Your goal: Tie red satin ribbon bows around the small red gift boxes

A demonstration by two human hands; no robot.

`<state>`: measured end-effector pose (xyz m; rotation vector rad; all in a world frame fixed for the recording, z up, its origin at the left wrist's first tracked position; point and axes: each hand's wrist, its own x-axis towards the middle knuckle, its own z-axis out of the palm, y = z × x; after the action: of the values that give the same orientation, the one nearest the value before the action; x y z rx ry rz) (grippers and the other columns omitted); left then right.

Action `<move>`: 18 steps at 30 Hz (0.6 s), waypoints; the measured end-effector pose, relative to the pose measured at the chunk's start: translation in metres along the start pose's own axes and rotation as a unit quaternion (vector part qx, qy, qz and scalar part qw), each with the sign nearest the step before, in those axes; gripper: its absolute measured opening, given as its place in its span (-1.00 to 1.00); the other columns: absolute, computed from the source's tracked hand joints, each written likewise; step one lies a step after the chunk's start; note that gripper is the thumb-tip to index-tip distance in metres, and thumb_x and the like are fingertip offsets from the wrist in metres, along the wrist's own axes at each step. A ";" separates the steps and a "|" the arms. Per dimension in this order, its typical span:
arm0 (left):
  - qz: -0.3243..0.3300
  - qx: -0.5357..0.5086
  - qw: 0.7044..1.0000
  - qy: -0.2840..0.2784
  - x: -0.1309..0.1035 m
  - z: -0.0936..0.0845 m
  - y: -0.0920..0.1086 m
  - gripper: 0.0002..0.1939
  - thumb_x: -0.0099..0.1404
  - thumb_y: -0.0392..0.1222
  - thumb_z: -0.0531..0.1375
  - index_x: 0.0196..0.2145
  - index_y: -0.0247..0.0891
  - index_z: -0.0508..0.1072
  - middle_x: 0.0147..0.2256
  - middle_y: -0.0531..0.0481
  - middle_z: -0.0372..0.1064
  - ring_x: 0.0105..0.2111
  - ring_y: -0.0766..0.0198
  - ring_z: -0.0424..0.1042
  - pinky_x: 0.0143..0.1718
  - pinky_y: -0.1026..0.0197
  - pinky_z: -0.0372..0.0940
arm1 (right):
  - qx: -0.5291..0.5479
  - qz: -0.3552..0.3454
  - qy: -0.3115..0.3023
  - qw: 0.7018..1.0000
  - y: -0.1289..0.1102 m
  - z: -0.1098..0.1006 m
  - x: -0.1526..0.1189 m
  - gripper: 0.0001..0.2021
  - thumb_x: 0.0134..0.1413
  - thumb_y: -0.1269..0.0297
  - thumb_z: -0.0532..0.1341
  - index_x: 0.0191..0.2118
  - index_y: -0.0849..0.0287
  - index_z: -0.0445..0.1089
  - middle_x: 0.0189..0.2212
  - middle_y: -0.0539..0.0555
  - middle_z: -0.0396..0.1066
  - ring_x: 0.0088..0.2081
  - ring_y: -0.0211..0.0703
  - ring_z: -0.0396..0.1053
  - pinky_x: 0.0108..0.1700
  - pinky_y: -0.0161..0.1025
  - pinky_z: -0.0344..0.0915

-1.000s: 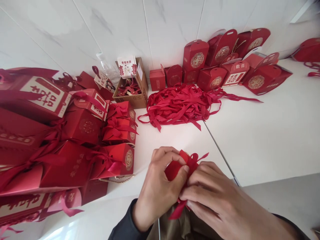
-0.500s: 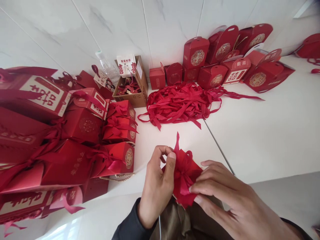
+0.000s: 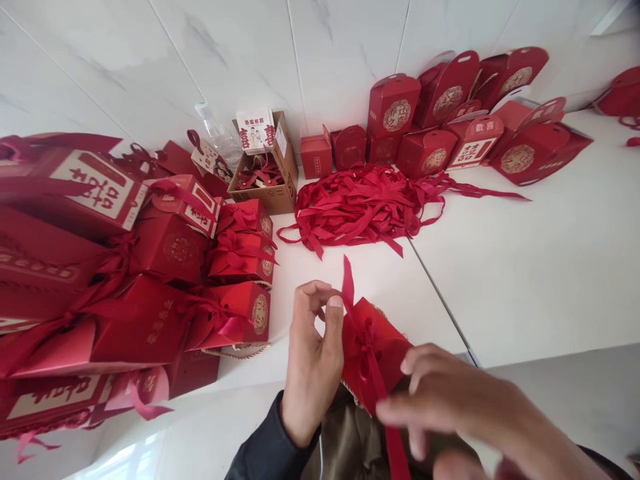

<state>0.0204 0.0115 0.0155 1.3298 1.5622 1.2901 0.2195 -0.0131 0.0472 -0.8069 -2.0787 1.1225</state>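
Observation:
A small red box (image 3: 391, 328) with a dark red ribbon (image 3: 369, 339) knotted on top stands in front of my body, at the table's near edge. My left hand (image 3: 316, 353) is at the box's left side, its thumb and curled fingers closed at the ribbon tail that points up. Blurred by motion, my right hand (image 3: 450, 400) is over the box's lower right, fingers apart. Its index fingertip is by the other ribbon tail, which hangs down towards me. Twisted cord shows along the box's edges.
Red boxes with bows (image 3: 235, 313) are stacked at the left. Loose red ribbons (image 3: 360, 207) lie in a heap beyond my hands. A cardboard box (image 3: 285, 167) with cards, a clear bottle (image 3: 215, 133) and more red boxes (image 3: 435, 150) stand along the wall.
The wide loops over the box are gone; a small knot with two long tails shows. My right hand has turned over and come off the bow. My left hand has shifted slightly left.

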 end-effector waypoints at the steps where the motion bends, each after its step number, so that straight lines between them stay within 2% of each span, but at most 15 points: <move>1: 0.015 0.014 1.000 0.019 -0.003 -0.003 0.002 -0.91 0.54 -0.14 0.05 -0.05 -0.14 0.29 -0.13 0.00 0.33 -0.16 0.28 0.36 -0.08 0.20 0.26 | -0.009 0.050 0.034 0.998 0.003 -0.002 0.002 -0.72 0.51 -0.01 0.02 0.05 -0.13 0.43 -0.43 -0.05 0.42 -0.42 -0.18 0.44 -0.17 -0.20 0.48; 3: 0.043 0.064 0.996 0.045 -0.013 -0.009 0.007 -0.91 0.52 -0.18 0.09 -0.05 -0.12 0.31 -0.11 0.02 0.33 -0.13 0.28 0.35 -0.07 0.22 0.25 | -0.048 0.140 0.090 0.985 0.010 -0.005 0.010 -0.77 0.50 0.05 0.07 0.06 -0.17 0.43 -0.32 -0.03 0.47 -0.37 -0.18 0.46 -0.38 -0.30 0.42; 4: 0.054 0.093 0.993 0.041 -0.020 -0.012 0.009 -0.93 0.50 -0.20 0.10 -0.08 -0.12 0.33 -0.15 0.03 0.33 -0.16 0.28 0.34 -0.10 0.22 0.24 | -0.072 0.164 0.103 0.978 0.014 -0.006 0.014 -0.79 0.49 0.07 0.09 0.05 -0.16 0.44 -0.24 0.00 0.48 -0.29 -0.16 0.48 -0.42 -0.32 0.39; 7: 0.072 0.147 0.987 -0.001 -0.043 -0.017 0.013 -0.96 0.43 -0.24 0.11 -0.23 -0.13 0.33 -0.26 0.05 0.30 -0.23 0.24 0.31 -0.19 0.19 0.22 | -0.114 0.166 0.081 0.976 0.025 -0.005 0.029 -0.81 0.44 0.07 0.15 0.05 -0.11 0.41 -0.07 0.05 0.45 -0.05 -0.06 0.45 -0.29 -0.26 0.43; 11: 0.051 0.183 0.982 -0.011 -0.062 -0.011 0.012 -0.97 0.34 -0.24 0.15 -0.27 -0.13 0.38 -0.26 0.03 0.32 -0.21 0.17 0.32 -0.18 0.14 0.23 | -0.093 0.154 0.044 0.983 0.028 0.000 0.038 -0.89 0.45 0.17 0.13 -0.12 -0.04 0.40 -0.15 0.01 0.42 -0.16 -0.12 0.45 -0.12 -0.18 0.43; 15: 0.034 0.180 0.983 -0.020 -0.062 -0.009 0.009 -0.84 0.42 -0.25 0.09 -0.34 -0.14 0.40 -0.27 0.02 0.31 -0.21 0.20 0.33 -0.18 0.17 0.23 | -0.078 0.158 0.045 0.983 0.027 0.000 0.039 -0.84 0.46 0.18 0.10 -0.21 0.00 0.36 -0.20 0.00 0.40 -0.20 -0.15 0.42 -0.21 -0.21 0.38; 18: 0.022 0.173 0.984 -0.019 -0.062 -0.012 0.010 -0.82 0.43 -0.23 0.06 -0.35 -0.16 0.37 -0.28 0.03 0.31 -0.27 0.24 0.33 -0.21 0.19 0.22 | -0.087 0.162 0.056 0.981 0.029 0.000 0.039 -0.82 0.46 0.15 0.09 -0.22 0.00 0.35 -0.22 0.00 0.40 -0.21 -0.14 0.40 -0.23 -0.21 0.35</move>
<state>0.0260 -0.0515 0.0224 1.5988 1.7967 1.0421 0.2020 0.0299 0.0316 -1.3018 -2.0175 1.0388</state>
